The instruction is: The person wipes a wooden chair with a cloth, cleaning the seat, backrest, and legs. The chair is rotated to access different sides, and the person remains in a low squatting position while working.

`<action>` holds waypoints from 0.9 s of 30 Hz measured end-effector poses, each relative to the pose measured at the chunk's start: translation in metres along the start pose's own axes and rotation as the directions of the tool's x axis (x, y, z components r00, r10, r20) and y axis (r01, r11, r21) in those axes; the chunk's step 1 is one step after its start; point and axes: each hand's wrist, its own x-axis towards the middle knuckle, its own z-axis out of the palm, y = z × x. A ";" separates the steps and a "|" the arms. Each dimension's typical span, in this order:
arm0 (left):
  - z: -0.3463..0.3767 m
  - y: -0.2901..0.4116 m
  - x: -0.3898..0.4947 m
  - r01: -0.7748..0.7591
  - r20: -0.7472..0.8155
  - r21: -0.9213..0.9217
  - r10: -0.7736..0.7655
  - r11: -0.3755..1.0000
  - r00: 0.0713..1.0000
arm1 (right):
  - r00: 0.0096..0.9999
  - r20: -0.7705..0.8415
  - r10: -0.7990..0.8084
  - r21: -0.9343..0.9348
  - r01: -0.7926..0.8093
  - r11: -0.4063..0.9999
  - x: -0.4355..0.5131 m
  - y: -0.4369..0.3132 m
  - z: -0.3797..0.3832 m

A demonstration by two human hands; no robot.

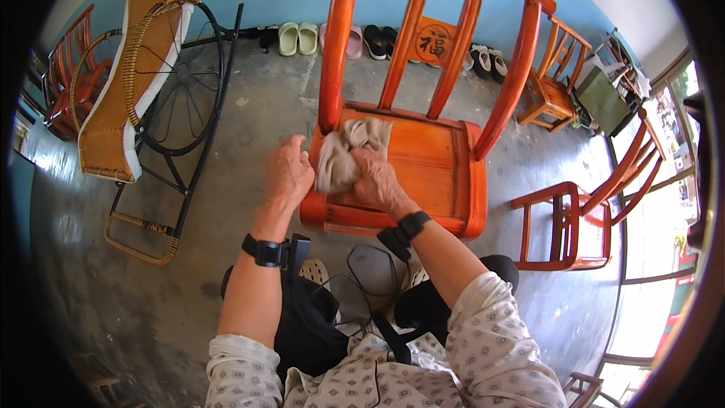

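Note:
A red-orange wooden chair (430,153) stands right before me, its slatted backrest on the far side. My right hand (376,175) grips a crumpled beige cloth (340,167) and presses it on the left part of the seat. Just outside the seat's left edge is my left hand (289,173), blurred, with bent fingers close to the cloth. Whether it touches the cloth or the chair edge is unclear. Between the back slats shows an orange panel (433,41) bearing a black character.
To the left is a rattan recliner (107,141) with a black metal wheel-shaped side frame (184,73). Several pairs of shoes (298,38) line the blue wall. A red chair (592,232) lies tipped at right; a smaller wooden chair (552,82) stands behind. Black cables (368,272) hang between my knees.

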 end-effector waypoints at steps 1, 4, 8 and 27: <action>0.001 -0.004 0.001 -0.002 0.015 0.031 0.001 1.000 1.000 | 0.994 -0.003 -0.109 -0.011 0.109 0.994 -0.019 -0.008 -0.002; 0.009 -0.009 0.000 -0.004 0.128 0.073 -0.006 0.997 0.992 | 0.975 0.138 -0.174 0.038 0.170 0.985 -0.062 -0.025 -0.028; 0.022 -0.002 -0.006 0.028 0.249 0.114 -0.056 0.993 0.967 | 0.945 0.323 -0.048 -0.087 0.080 0.993 -0.101 -0.029 -0.090; 0.020 0.009 -0.003 0.146 0.342 0.211 -0.213 0.966 0.915 | 0.821 -0.083 0.566 -0.120 -0.572 0.812 -0.200 0.025 -0.162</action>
